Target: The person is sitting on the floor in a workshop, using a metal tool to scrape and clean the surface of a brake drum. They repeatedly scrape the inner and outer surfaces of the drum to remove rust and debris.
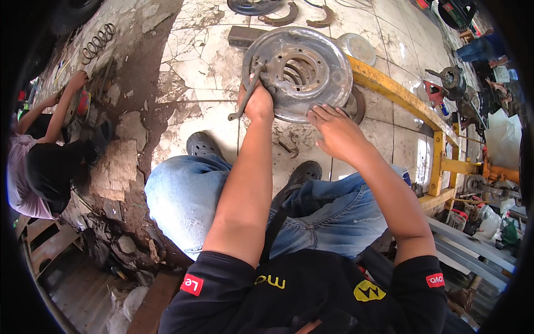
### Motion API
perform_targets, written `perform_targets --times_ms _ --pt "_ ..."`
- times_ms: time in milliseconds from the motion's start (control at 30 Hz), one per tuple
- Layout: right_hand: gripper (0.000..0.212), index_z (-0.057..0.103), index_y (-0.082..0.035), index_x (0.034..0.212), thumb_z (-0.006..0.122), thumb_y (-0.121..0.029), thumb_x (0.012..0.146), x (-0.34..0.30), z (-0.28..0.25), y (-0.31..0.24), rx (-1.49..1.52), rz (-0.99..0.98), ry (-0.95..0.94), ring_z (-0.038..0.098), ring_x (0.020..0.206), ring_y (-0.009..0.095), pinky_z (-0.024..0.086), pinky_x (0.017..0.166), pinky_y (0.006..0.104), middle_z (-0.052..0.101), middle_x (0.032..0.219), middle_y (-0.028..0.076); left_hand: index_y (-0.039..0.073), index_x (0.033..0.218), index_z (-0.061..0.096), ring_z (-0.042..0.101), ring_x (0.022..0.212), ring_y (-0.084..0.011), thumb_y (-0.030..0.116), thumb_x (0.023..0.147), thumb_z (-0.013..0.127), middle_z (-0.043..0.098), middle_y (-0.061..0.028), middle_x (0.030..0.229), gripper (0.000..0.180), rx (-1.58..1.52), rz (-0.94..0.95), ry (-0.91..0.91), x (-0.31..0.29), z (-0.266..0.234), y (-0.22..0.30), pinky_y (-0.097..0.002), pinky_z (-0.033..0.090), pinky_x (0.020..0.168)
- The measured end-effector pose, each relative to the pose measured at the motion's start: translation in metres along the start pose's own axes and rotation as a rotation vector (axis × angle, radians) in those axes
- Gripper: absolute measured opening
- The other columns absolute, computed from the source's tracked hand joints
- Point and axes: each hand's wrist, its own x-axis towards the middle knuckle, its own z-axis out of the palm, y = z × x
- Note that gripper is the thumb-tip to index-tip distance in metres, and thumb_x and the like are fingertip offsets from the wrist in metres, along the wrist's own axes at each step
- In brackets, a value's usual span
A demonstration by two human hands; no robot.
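Observation:
In front of me a round, worn grey brake backing plate (334, 67) is tilted above the tiled floor, with a large centre hole ringed by small bolt holes. My left hand (259, 103) is closed at its lower left rim. A dark metal rod (245, 100) lies against that hand, and its upper end meets the plate; whether the fingers also grip the rod is partly hidden. On the lower right rim rests my right hand (338, 132), its fingers stretched out. Through the centre hole a coiled part (292, 73) shows behind the plate.
Curved brake shoes (280, 16) lie on the floor beyond. A yellow metal frame (400, 94) runs along my right, near assorted parts (456, 83). At left, another person (44, 167) crouches near a coil spring (99, 43). A small hook-like piece (288, 148) lies between my feet.

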Motion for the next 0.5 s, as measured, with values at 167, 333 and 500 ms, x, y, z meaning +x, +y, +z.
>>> perform_targets --times_ms 167,333,500 --pt "0.062 0.049 -0.006 0.14 0.072 -0.018 0.084 0.009 -0.004 -0.002 -0.016 0.025 -0.036 0.041 0.14 0.03 0.032 0.116 0.044 0.047 0.149 0.012 0.0 0.113 0.061 0.054 0.067 -0.0124 0.028 0.1 0.056 0.059 -0.0038 0.084 0.031 -0.068 -0.047 -0.031 0.007 0.004 -0.008 -0.0301 0.047 0.064" --pt "0.06 0.05 -0.005 0.141 0.069 -0.02 0.086 0.004 -0.017 0.002 0.003 0.01 -0.148 0.04 0.14 0.032 0.031 0.117 0.0448 0.044 0.151 0.013 0.0 0.113 0.061 0.053 0.067 -0.0122 0.027 0.1 0.057 0.059 -0.0037 0.085 0.031 -0.104 -0.061 -0.041 0.004 0.003 -0.004 -0.0293 0.046 0.063" --pt "0.054 0.055 -0.006 0.136 0.07 -0.021 0.086 0.015 -0.016 -0.003 -0.023 0.015 -0.149 0.043 0.138 0.029 0.033 0.116 0.0441 0.048 0.148 0.01 -0.001 0.113 0.061 0.056 0.074 -0.0126 0.029 0.098 0.058 0.062 -0.0068 0.089 0.034 0.015 -0.027 0.012 0.001 0.003 0.0 -0.0303 0.047 0.067"
